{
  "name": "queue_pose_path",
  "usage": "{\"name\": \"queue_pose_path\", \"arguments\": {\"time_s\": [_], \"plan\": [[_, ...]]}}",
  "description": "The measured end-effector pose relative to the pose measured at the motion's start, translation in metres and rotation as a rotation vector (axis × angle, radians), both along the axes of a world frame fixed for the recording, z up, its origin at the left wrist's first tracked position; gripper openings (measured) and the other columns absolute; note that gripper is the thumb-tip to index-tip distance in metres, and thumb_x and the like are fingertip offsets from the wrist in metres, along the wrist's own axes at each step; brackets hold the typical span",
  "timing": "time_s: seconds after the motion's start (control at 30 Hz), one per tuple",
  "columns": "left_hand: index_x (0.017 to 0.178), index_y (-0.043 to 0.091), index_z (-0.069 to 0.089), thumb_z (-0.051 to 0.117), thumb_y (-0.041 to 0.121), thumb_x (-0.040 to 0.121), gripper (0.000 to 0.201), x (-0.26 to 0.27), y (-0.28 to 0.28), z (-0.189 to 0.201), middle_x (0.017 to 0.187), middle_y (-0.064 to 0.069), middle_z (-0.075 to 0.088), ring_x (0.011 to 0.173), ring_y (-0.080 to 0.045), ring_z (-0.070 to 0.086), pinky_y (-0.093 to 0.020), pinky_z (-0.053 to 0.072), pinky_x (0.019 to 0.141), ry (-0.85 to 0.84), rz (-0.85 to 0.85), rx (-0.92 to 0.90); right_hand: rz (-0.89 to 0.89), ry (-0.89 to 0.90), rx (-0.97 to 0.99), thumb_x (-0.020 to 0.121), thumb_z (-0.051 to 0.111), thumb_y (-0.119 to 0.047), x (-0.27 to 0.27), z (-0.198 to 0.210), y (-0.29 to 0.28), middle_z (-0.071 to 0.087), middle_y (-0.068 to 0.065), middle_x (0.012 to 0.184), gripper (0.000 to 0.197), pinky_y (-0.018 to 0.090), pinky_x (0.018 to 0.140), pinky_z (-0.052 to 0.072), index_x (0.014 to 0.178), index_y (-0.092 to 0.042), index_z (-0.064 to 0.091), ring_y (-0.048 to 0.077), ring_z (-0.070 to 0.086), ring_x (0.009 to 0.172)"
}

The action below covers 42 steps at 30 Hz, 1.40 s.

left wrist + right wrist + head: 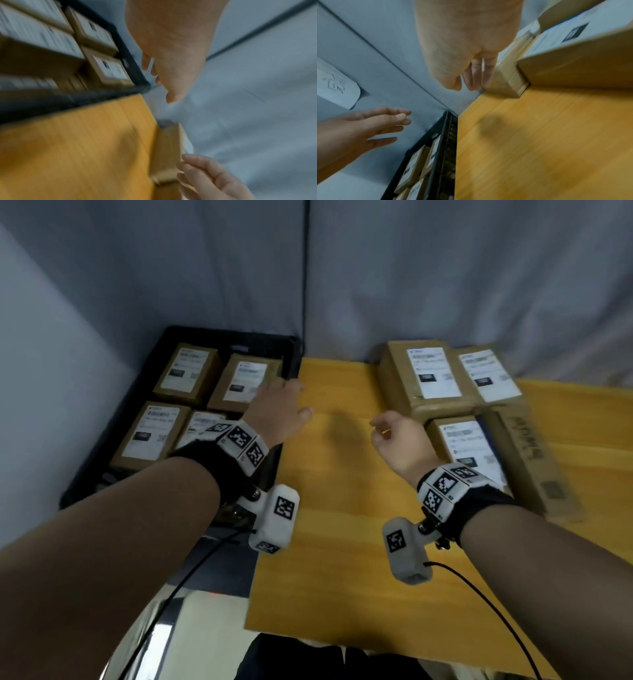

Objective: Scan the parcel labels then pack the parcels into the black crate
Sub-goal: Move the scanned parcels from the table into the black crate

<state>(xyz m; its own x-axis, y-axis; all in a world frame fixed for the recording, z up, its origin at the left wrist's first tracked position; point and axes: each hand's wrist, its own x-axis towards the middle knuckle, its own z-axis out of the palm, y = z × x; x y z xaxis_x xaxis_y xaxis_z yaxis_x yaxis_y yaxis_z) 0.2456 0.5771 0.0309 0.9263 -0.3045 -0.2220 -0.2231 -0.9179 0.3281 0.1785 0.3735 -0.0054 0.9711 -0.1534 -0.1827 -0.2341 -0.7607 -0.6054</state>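
The black crate (102, 436) sits left of the yellow table (342, 491) and holds several labelled brown parcels (186, 373). My left hand (279, 405) hovers over the crate's right rim with fingers loosely spread and nothing in it; the left wrist view shows the same hand (171, 56) empty. My right hand (394, 436) hangs over the table with relaxed, slightly curled fingers (477, 75), empty, just left of a labelled parcel (462, 446). Two more labelled parcels (428, 374) lie behind it at the table's back right. No scanner is in view.
A long brown box (534, 467) lies at the table's right edge beside the parcels. Grey cloth walls (411, 268) enclose the back and left. A paper note (334, 86) hangs on the wall. Cables run from both wrist cameras toward me.
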Motion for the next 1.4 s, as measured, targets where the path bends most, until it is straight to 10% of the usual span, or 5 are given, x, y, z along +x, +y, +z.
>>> {"name": "queue_pose_path", "arguments": {"time_s": [0.33, 0.6, 0.77, 1.3, 1.4], "plan": [[0.137, 0.014, 0.045, 0.051, 0.035, 0.096, 0.046, -0.051, -0.158, -0.014, 0.140, -0.009, 0.047, 0.131, -0.027, 0.041, -0.036, 0.035, 0.108, 0.139, 0.014, -0.187, -0.124, -0.085, -0.258, 0.090, 0.059, -0.022, -0.065, 0.018, -0.161, 0.058, 0.006, 0.124, 0.032, 0.039, 0.098, 0.042, 0.122, -0.018, 0.058, 0.026, 0.050, 0.116], [0.139, 0.012, 0.044, 0.048, 0.031, 0.099, 0.045, -0.068, -0.209, -0.019, 0.143, -0.007, 0.046, 0.133, -0.021, 0.040, -0.032, 0.033, 0.108, 0.246, 0.016, -0.167, -0.276, 0.312, -0.143, 0.069, 0.076, -0.057, -0.082, -0.014, -0.224, 0.034, 0.016, 0.145, 0.117, 0.051, 0.105, 0.039, 0.151, -0.024, 0.000, 0.037, 0.038, 0.132], [0.139, 0.015, 0.043, 0.048, 0.032, 0.099, 0.044, -0.071, -0.212, -0.017, 0.141, -0.004, 0.048, 0.127, -0.019, 0.047, -0.028, 0.036, 0.098, 0.305, 0.065, -0.218, -0.357, 0.302, -0.012, 0.074, 0.076, -0.041, -0.086, -0.027, -0.237, 0.055, 0.014, 0.123, 0.084, 0.038, 0.084, 0.053, 0.135, -0.007, 0.030, 0.031, 0.057, 0.108], [0.122, 0.030, 0.047, 0.051, 0.045, 0.095, 0.031, -0.085, -0.183, 0.037, 0.118, 0.008, 0.057, 0.108, -0.011, 0.058, -0.031, 0.049, 0.093, 0.346, 0.099, -0.702, -0.332, -0.486, 0.031, 0.060, 0.077, -0.048, -0.089, 0.076, -0.184, 0.052, 0.000, 0.117, 0.080, 0.043, 0.087, 0.052, 0.125, -0.015, 0.042, 0.018, 0.053, 0.107], [0.142, 0.035, 0.025, 0.059, 0.047, 0.085, 0.068, -0.092, -0.160, 0.053, 0.116, 0.016, 0.050, 0.109, -0.016, 0.061, -0.035, 0.053, 0.089, 0.465, 0.138, -0.978, -0.231, -0.631, -0.031, 0.058, 0.079, -0.050, -0.071, 0.085, -0.140, 0.053, 0.008, 0.112, 0.081, 0.045, 0.086, 0.050, 0.119, -0.008, 0.046, 0.025, 0.053, 0.106]]}}
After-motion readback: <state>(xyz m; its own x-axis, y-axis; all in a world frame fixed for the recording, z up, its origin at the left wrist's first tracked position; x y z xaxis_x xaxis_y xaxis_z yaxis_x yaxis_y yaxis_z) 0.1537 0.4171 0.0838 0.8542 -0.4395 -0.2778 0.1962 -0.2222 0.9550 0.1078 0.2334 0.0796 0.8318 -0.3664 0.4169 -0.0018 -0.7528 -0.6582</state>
